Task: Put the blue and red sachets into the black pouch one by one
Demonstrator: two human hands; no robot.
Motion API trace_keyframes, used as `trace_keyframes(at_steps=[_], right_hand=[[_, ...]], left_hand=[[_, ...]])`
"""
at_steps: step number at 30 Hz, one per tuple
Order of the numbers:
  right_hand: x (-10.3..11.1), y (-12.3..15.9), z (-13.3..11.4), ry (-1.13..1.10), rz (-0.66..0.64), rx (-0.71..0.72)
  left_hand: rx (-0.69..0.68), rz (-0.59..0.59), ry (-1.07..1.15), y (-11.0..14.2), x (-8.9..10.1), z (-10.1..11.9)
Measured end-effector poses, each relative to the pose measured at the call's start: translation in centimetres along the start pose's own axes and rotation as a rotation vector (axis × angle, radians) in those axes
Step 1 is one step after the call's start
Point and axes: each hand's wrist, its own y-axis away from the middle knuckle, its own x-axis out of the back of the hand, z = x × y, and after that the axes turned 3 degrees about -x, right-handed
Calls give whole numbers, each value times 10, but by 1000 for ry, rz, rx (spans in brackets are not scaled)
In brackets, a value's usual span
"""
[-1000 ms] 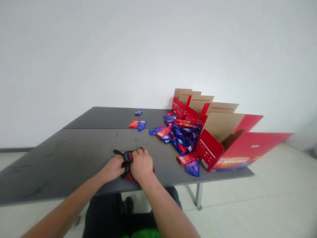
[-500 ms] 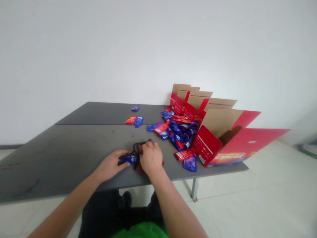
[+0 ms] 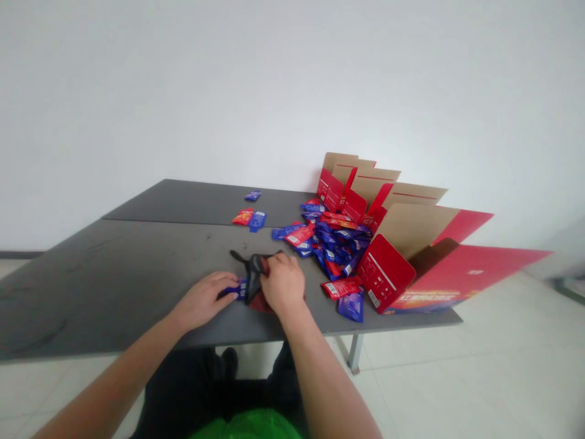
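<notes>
Near the front edge of the table, my left hand (image 3: 209,300) is closed on the end of a small blue sachet (image 3: 242,286), fingers and thumb on either side of it. The sachet's other end runs up against a dark pouch-like item (image 3: 255,269), black with a dark red part below and a thin black strap toward the left. My right hand (image 3: 284,281) is wrapped over the right side of this dark item, hiding much of it. Whether the sachet is inside or only beside the black edge, I cannot make out.
A heap of blue and red sachets (image 3: 336,241) lies to the right of my hands. Beyond it stands a row of open red cardboard boxes (image 3: 388,268) with raised flaps. A few sachets (image 3: 258,220) lie farther back on the grey table (image 3: 137,274).
The dark item's black strap now sticks out to the left, and its black part has shifted over the blue sachet. My hands stay in nearly the same place. The view has shifted slightly.
</notes>
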Motion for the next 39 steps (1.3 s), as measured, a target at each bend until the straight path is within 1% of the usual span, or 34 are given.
trace_keyframes(at_steps=[2, 3, 4, 5, 7, 9, 10, 11, 12, 13, 15, 17, 18, 19, 20, 22, 24, 25, 26, 27, 28, 30, 32, 33, 34, 35, 37, 39], right_hand=[[-13, 3, -26, -21, -57, 90], [-19, 6, -32, -28, -85, 115], [-23, 9, -32, -34, -103, 126], [-25, 12, -26, -38, -109, 122], [-22, 14, 0, -27, -108, 62], [-10, 10, 31, 20, -128, -46], [-3, 6, 43, 48, -134, -93], [4, 3, 48, 71, -126, -124], [8, -1, 47, 81, -104, -130], [11, -3, 41, 78, -74, -110], [7, -3, 16, 41, -33, -12], [-5, 2, -8, -3, -66, 109], [-11, 6, -13, -23, -92, 148], [-15, 9, -13, -40, -114, 165], [-18, 12, -6, -54, -131, 159], [-17, 13, 20, -61, -154, 93], [-8, 9, 49, -14, -175, -17], [-2, 5, 58, 16, -170, -65], [3, 2, 60, 40, -150, -94], [7, -1, 57, 50, -119, -98], [8, -3, 48, 44, -91, -75], [3, -3, 20, 4, -68, 31], [-7, 1, -2, -37, -109, 155], [-12, 5, -6, -54, -134, 192], [-16, 7, -4, -67, -153, 202], [-18, 9, 4, -75, -167, 183], [-14, 9, 30, -62, -190, 83], [-4, 5, 53, -6, -196, -24]], left_hand=[[-7, 6, 0, -1, 0, 1], [-7, 6, 6, -1, 0, 1], [-5, 7, 16, -2, 0, 2], [-5, 7, 29, -2, 1, 2], [-6, 0, 51, -3, 1, 2], [-4, -11, 61, -3, 0, 1], [-3, -13, 66, -4, 0, 0], [0, -12, 68, -4, 0, 0], [4, -7, 69, -4, 0, -1], [5, -3, 69, -3, -1, -1], [7, 2, 59, -3, -1, -2], [21, 6, 42, -2, -1, -2], [28, 9, 37, -2, -1, -1], [31, 9, 37, -2, -1, -1], [26, 6, 42, -2, 0, 0], [9, -5, 56, -3, 0, 0], [3, -11, 57, -4, 0, 0], [8, -12, 54, -4, 0, -1], [15, -11, 50, -4, -1, -2], [20, -10, 48, -3, -1, -3], [22, -9, 45, -3, -2, -4], [22, -1, 37, -2, -3, -5], [25, 7, 27, -2, -3, -5], [27, 7, 24, -2, -2, -5], [29, 6, 25, -2, -1, -4], [29, 1, 28, -2, -1, -3], [22, -12, 34, -3, 0, -1], [20, -21, 34, -3, 0, -1]])
